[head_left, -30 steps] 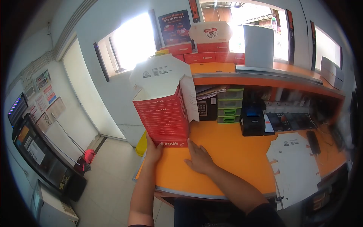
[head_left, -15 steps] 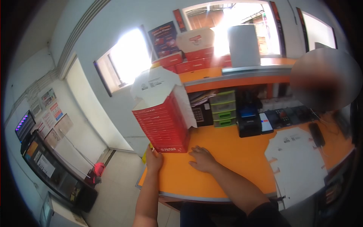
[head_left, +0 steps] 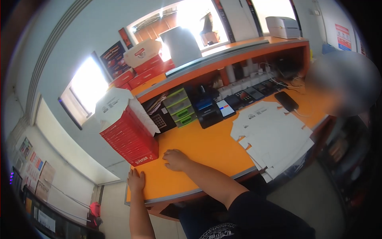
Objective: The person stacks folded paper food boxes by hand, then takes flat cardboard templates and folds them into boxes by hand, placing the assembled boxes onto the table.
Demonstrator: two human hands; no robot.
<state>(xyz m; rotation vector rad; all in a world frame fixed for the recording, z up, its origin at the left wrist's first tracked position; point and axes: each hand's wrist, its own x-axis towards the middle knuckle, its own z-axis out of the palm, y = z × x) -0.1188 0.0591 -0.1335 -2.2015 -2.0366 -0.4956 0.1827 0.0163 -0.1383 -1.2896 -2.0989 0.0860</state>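
A tall stack of red and white cardboard boxes (head_left: 130, 137) stands on the left part of the orange counter (head_left: 199, 147), lids raised at the back. Just below its lower left corner, at the counter's left edge, rests my left hand (head_left: 136, 180), fingers apart and holding nothing. My right hand (head_left: 176, 159) lies on the counter to the right of the stack, a small gap away, with its fingers spread and empty. Flat white cardboard sheets (head_left: 274, 139) lie in a pile on the right of the counter.
Behind the hands are a green drawer unit (head_left: 180, 106), a black printer (head_left: 209, 113), and several phones and devices, with a black phone (head_left: 286, 101) beside the sheets. More red boxes (head_left: 145, 67) stand on the upper shelf. A blurred round area covers the right side.
The view has swung to the right, so the stack appears farther left. Both hands have come away from the stack, the right one first.
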